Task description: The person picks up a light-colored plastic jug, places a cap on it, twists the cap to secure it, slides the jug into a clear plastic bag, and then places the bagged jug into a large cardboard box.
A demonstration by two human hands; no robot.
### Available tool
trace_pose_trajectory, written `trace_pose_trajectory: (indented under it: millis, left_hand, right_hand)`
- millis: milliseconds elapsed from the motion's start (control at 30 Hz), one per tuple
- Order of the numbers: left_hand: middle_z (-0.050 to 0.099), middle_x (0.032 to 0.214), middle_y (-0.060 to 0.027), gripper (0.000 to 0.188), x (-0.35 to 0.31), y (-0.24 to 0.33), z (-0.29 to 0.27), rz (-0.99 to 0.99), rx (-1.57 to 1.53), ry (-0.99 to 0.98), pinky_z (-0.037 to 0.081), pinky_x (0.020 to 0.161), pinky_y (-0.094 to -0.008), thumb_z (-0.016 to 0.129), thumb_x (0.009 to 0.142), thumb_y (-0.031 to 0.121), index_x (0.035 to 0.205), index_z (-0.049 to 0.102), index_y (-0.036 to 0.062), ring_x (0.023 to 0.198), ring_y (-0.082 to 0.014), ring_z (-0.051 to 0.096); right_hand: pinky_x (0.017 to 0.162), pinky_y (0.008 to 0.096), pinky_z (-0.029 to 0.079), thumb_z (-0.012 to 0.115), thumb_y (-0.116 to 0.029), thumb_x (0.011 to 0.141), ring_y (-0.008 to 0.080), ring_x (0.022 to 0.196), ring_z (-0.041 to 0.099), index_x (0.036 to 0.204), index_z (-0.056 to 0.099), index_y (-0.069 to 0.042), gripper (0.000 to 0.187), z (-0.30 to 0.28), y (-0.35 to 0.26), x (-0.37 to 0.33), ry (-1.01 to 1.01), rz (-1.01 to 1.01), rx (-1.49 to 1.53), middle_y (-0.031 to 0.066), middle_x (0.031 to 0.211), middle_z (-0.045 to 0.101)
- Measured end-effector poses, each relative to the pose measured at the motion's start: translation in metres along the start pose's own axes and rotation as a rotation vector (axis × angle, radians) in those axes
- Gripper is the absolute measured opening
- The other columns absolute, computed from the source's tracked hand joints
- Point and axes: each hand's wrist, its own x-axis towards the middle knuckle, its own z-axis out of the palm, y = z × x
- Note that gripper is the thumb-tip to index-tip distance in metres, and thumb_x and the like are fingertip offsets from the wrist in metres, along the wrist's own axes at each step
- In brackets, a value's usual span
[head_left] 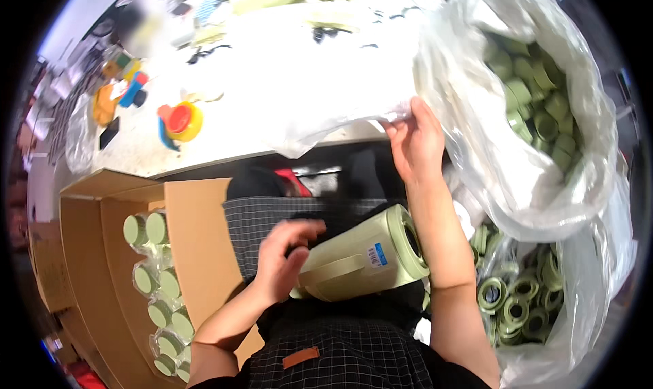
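Note:
A pale green jug (347,266) with a long moulded handle and a blue-and-white sticker lies tilted across my lap, its open round end to the right. My left hand (282,260) is at the jug's left end, thumb and fingers apart; the fingers are slightly blurred and seem to hold nothing. My right hand (418,141) is raised at the table's edge, thumb and fingers pinching a clear plastic bag (326,125) that spreads leftward over the tabletop. My right forearm passes close by the jug's open end.
A cardboard box (197,232) at left holds several wrapped green-topped items (162,314). Right, plastic-lined bags hold green cylindrical parts (537,93) and green rings (517,311). On the white table (306,69) are a yellow-and-red tape dispenser (182,120), a dark phone (109,133) and black pieces.

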Motion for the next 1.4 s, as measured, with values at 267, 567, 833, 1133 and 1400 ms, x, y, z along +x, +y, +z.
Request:
trace_pose_trajectory:
  millis: [267, 567, 833, 1133, 1400]
  left_hand:
    - [0.041, 0.145, -0.0205, 0.086, 0.112, -0.015, -0.038, -0.045, -0.208, 0.626, 0.033, 0.113, -0.0426, 0.079, 0.077, 0.007, 0.145, 0.026, -0.0010, 0.136, -0.0311, 0.039]
    - [0.072, 0.091, -0.0088, 0.019, 0.108, 0.024, -0.013, 0.160, 0.146, -0.003, 0.055, 0.080, -0.0327, 0.068, 0.083, -0.004, 0.101, 0.067, 0.0023, 0.088, -0.0168, 0.070]
    - [0.071, 0.105, -0.0146, 0.036, 0.147, -0.024, -0.041, -0.024, -0.352, 0.722, 0.051, 0.093, -0.0367, 0.055, 0.100, 0.019, 0.123, 0.054, -0.0090, 0.092, -0.0260, 0.068]
    - [0.069, 0.108, -0.0178, 0.041, 0.214, -0.003, -0.060, -0.176, -0.820, 0.362, 0.054, 0.093, -0.0328, 0.067, 0.089, 0.001, 0.126, 0.052, -0.0088, 0.097, -0.0227, 0.068]
    - [0.066, 0.104, -0.0088, 0.036, 0.166, 0.011, 0.000, -0.022, -0.783, 0.201, 0.049, 0.084, -0.0311, 0.061, 0.086, 0.004, 0.121, 0.055, -0.0038, 0.094, -0.0192, 0.063]
  right_hand:
    - [0.093, 0.0453, 0.053, 0.041, -0.016, 0.104, 0.0287, 0.104, 0.066, 0.116, 0.054, 0.003, 0.026, 0.013, 0.022, 0.003, 0.052, 0.190, 0.015, 0.0187, 0.116, 0.064]
    - [0.101, 0.0462, 0.047, 0.042, -0.019, 0.101, 0.0296, 0.107, 0.065, 0.118, 0.056, 0.003, 0.031, -0.007, 0.032, 0.028, -0.023, 0.397, 0.288, 0.0162, 0.118, 0.065]
    - [0.077, 0.0412, 0.055, 0.050, -0.017, 0.085, 0.0261, 0.082, 0.065, 0.094, 0.061, -0.002, 0.021, -0.042, 0.014, 0.040, -0.119, 0.335, 0.316, 0.0117, 0.087, 0.066]
    - [0.065, 0.0246, 0.044, 0.067, -0.002, 0.079, 0.0090, 0.070, 0.053, 0.092, 0.056, -0.003, 0.017, -0.029, 0.014, 0.048, 0.007, -0.662, -1.239, 0.0009, 0.078, 0.057]
    - [0.053, 0.0200, 0.045, 0.071, -0.005, 0.088, 0.0083, 0.057, 0.057, 0.092, 0.063, 0.001, 0.010, 0.017, 0.019, 0.013, -0.295, 0.142, -0.560, 0.0033, 0.073, 0.064]
